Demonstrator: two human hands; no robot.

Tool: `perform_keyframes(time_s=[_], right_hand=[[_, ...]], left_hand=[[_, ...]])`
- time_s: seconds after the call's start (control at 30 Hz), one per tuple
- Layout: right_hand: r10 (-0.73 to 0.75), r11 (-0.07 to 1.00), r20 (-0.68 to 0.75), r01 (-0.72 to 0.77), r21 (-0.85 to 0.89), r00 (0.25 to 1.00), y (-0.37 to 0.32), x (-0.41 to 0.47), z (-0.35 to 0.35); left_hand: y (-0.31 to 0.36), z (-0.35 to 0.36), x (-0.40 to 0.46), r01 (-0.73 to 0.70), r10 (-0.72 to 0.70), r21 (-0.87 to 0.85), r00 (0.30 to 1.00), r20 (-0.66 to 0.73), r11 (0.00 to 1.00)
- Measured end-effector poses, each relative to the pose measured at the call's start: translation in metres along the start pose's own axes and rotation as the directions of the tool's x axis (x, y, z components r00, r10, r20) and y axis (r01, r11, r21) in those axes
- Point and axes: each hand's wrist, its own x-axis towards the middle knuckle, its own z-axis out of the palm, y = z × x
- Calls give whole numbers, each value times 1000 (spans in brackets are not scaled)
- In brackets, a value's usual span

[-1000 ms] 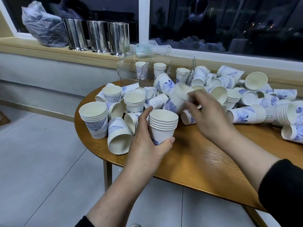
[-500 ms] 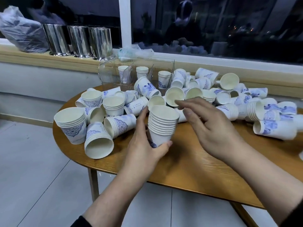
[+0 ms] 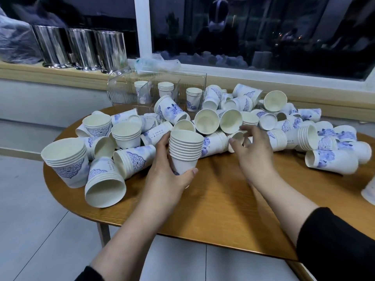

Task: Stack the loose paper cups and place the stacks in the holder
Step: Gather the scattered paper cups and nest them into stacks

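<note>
We see the left hand (image 3: pixel 168 175) wrapped round the lower part of an upright stack of cups (image 3: pixel 185 151), its thumb curled across the near side of the bottom cup and its fingers rising along the far left side, so that the stacked rims stand clear above the grip; the stack is held just above the near part of the wooden table (image 3: pixel 213 209). To the right, the right hand (image 3: pixel 253 153) is stretched toward the heap with its fingers spread and lightly bent, gripping nothing that we can make out; its fingertips (image 3: pixel 246 128) lie at a small cup on its side (image 3: pixel 236 136), though motion blur keeps us from telling whether they touch it. Just beyond those fingertips two open-mouthed cups (image 3: pixel 218 121) lie tipped toward us, and around them loose cups and short stacks with blue patterns (image 3: pixel 332 161) are scattered across the table, some upright, many on their sides. At the left edge stands an upright short stack (image 3: pixel 67 161), with a stack lying mouth-forward (image 3: pixel 105 187) beside it. At the back of the table sits the clear plastic holder (image 3: pixel 121 90), with short stacks of cups (image 3: pixel 166 88) upright in its compartments. Behind it, on the window ledge (image 3: pixel 50 72), stand three shiny metal canisters (image 3: pixel 81 47) and a grey plastic bag (image 3: pixel 14 43)
</note>
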Motion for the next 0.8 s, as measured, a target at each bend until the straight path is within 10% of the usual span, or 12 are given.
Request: perform_keyframes(time_s=[0.4, 0.8], right_hand=[[-148, 906, 113, 181, -382, 982, -8, 76, 5], [-177, 973, -168, 198, 115, 970, -46, 61, -41]], left_hand=[[8, 7, 12, -15, 15, -19, 1000, -1, 1000], [1, 8, 13, 22, -23, 39, 1000, 22, 999]])
